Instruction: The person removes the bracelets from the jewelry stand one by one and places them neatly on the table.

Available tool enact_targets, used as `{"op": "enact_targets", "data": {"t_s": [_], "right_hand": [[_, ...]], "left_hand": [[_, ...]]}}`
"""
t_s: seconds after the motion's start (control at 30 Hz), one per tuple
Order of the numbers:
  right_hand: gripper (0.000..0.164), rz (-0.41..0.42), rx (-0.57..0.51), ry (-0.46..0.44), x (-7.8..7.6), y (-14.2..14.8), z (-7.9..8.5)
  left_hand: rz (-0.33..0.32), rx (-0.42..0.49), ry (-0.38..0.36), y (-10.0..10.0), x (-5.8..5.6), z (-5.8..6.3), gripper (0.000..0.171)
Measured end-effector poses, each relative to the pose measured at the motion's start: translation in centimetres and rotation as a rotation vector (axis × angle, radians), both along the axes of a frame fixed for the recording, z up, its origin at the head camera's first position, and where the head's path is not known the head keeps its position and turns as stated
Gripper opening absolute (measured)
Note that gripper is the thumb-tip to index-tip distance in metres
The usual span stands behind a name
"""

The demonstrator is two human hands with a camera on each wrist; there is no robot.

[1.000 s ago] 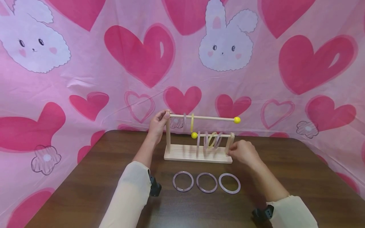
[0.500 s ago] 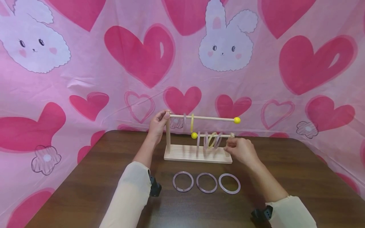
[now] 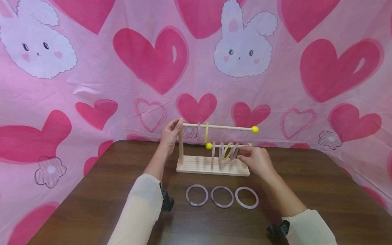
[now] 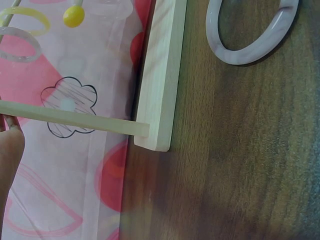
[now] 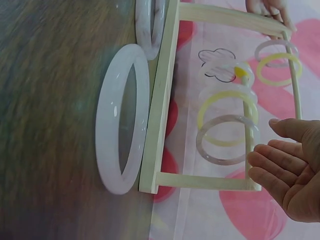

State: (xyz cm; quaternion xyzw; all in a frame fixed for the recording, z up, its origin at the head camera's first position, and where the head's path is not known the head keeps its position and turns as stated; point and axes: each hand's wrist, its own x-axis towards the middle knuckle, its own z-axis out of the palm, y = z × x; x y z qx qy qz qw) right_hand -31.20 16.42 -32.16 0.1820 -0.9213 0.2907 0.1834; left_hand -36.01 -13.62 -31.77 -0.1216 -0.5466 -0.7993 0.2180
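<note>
My left hand (image 3: 169, 136) holds the top of the tall left post of a wooden ring stand (image 3: 196, 164), thumb on the post. In the right wrist view, my right hand (image 5: 295, 172) has its fingers extended and thumb apart, beside the lower rod (image 5: 248, 130) near the short post. Its fingertips are close to a purple bangle (image 5: 220, 161) on that rod; whether they touch is unclear. More purple bangles and a yellow bangle (image 3: 227, 151) hang along the lower rod. On the upper rod (image 3: 229, 127) hang a pale purple bangle (image 3: 198, 131) and a yellow bangle (image 3: 206, 132).
Three purple bangles lie in a row before the stand: a left one (image 3: 197, 195), a middle one (image 3: 222, 197) and a right one (image 3: 246, 198). Yellow balls cap the upper rod (image 3: 255, 129) and lower rod (image 3: 209, 146). Behind the brown table (image 3: 122, 204) hangs a pink heart-patterned cloth (image 3: 196, 78).
From beside the short post's lower part, my right hand has moved left and slightly up toward the bangles on the lower rod. My left hand stays on the tall post.
</note>
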Motion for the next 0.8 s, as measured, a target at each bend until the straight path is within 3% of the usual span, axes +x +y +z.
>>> {"op": "enact_targets", "data": {"t_s": [0.63, 0.8], "right_hand": [[0.029, 0.066, -0.015, 0.076, 0.0, -1.3, 0.2], [0.029, 0.058, -0.019, 0.055, -0.4, -1.7, 0.3]], "left_hand": [[-0.007, -0.001, 0.017, 0.1, -0.3, -0.1, 0.008], [0.007, -0.013, -0.003, -0.1, -0.3, -0.1, 0.010]]}}
